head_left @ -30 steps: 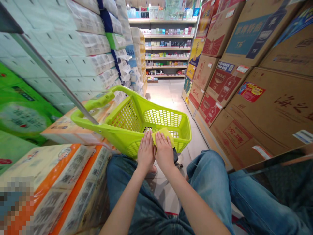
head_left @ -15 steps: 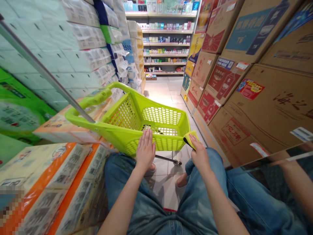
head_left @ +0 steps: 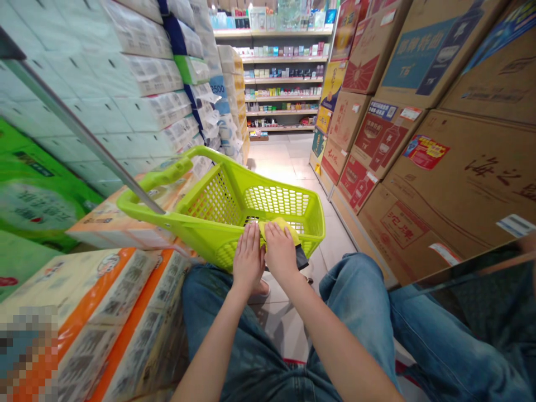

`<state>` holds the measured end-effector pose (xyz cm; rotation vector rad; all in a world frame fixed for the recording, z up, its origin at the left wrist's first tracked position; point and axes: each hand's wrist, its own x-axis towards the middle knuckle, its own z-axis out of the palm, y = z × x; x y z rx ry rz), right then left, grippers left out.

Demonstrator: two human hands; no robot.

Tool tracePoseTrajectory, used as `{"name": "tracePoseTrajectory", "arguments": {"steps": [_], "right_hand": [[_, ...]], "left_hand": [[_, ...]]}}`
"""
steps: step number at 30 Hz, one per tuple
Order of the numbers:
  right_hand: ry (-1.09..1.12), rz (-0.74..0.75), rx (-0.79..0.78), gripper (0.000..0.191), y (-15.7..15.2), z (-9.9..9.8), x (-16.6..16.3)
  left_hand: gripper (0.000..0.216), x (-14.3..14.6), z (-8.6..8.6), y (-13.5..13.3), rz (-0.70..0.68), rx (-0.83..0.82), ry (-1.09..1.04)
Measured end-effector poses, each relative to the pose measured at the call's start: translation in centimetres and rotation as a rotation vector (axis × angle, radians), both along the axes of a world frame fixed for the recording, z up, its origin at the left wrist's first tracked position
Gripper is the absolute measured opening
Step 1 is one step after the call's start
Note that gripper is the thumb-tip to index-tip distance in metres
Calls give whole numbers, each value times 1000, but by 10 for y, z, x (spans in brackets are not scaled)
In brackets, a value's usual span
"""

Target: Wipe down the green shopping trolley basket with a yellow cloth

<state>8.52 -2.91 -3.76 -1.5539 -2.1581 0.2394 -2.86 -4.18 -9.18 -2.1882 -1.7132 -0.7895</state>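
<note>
In front of my knees stands a lime-green shopping cart (head_left: 196, 245) with a perforated plastic basket. My left hand (head_left: 248, 251) lies on the cart's near rim, fingers stretched out and flat. Right beside it, my right hand (head_left: 281, 248) presses a yellow cloth (head_left: 288, 224) with a dark edge over the same rim. Its fingers curl over the rim, and part of the cloth is hidden under them. A grey metal pole (head_left: 90, 137) rises toward the upper left from the handle end of the cart.
Orange-striped tissue packs (head_left: 121, 312) are stacked close on my left, with white paper packs (head_left: 84, 84) behind. Cardboard cartons (head_left: 473, 167) wall the right side, above a reflective surface at lower right. Shelves of small goods (head_left: 285, 81) stand at the aisle's far end, beyond the tiled floor (head_left: 293, 148).
My right hand has slid the yellow cloth left along the near rim, from the cart's far right corner to beside my left hand. My left hand stays put on the rim.
</note>
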Motion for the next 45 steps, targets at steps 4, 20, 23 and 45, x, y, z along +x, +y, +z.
{"name": "tracePoseTrajectory", "arguments": {"steps": [4,20,23,45], "right_hand": [[31,93,99,68,-8,-20,29],[49,-272,92,80,-23,-50,97],[8,-143,76,77,-19,-31,49],[249,-185,109,84,-23,-68,129]], "left_hand": [[61,-1,-1,0,1,15,21],[61,2,-4,2,3,13,-24],[61,2,-4,2,6,5,-23],[60,0,-1,-1,2,8,4]]}}
